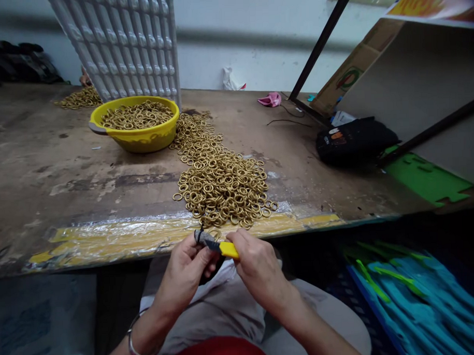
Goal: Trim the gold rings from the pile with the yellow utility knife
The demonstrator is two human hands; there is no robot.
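Observation:
Near the table's front edge, my right hand [255, 262] is closed around the yellow handle of a knife [228, 250], its dark blade pointing left. The blade meets the fingers of my left hand [188, 267], which are pinched together; a grey wrap with black bands [200, 236] covers one fingertip. A gold-coloured ring [214, 234] shows just behind the blade, and I cannot make out whether it is held. Beyond both hands lies a heap of gold-coloured rings [225, 185], trailing back to a yellow basin [142, 140] full of similar rings.
Behind the basin stands a ribbed translucent panel [127, 46], with more rings [79, 98] and part of another person's hand [85, 77] to its left. A black bag [356, 141] and pink cloth [271, 99] lie right. Blue items [427, 295] fill a crate at lower right.

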